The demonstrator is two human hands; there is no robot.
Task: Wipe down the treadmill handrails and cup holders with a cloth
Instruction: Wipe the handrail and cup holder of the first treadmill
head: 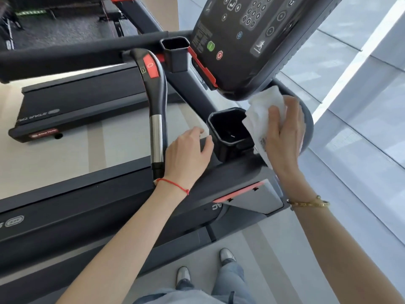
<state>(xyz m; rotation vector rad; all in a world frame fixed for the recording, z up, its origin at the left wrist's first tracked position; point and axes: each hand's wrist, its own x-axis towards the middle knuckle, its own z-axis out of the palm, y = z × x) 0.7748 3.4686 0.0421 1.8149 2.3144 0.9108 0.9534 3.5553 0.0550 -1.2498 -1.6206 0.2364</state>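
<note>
both hands open: right hand point(285, 130) presses cloth point(263, 113), hiding handrail point(308, 119); left hand point(188, 154) rests

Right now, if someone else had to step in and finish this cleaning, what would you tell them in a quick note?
Right hand: presses the white cloth with flat fingers against the curved grey handrail under the console.
Left hand: holds nothing, rests on the dark frame beside the near cup holder.
Near cup holder is just left of the cloth; far cup holder sits up by the console; the centre grip stands between.
Done: cannot tell what has been wiped.
Left: likely both cup holders and the other rails.
</note>
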